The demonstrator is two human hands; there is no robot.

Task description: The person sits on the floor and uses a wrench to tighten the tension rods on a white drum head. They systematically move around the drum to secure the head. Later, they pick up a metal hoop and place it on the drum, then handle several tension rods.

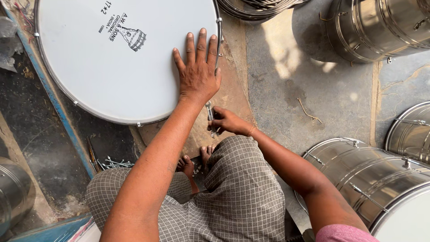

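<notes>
Left hand (198, 74) lies flat, fingers spread, on the drum (121, 58) resting on the floor. Right hand (226, 121) pinches a metal rod (209, 112) beside the rim. Best pressing evenly, rod square to the rim.

Sunlit concrete floor (313, 85) w/ cracks

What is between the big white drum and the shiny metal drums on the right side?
In the head view, bare grey concrete floor lies between the white drum and the metal drums, with only a small twig on it.
</notes>
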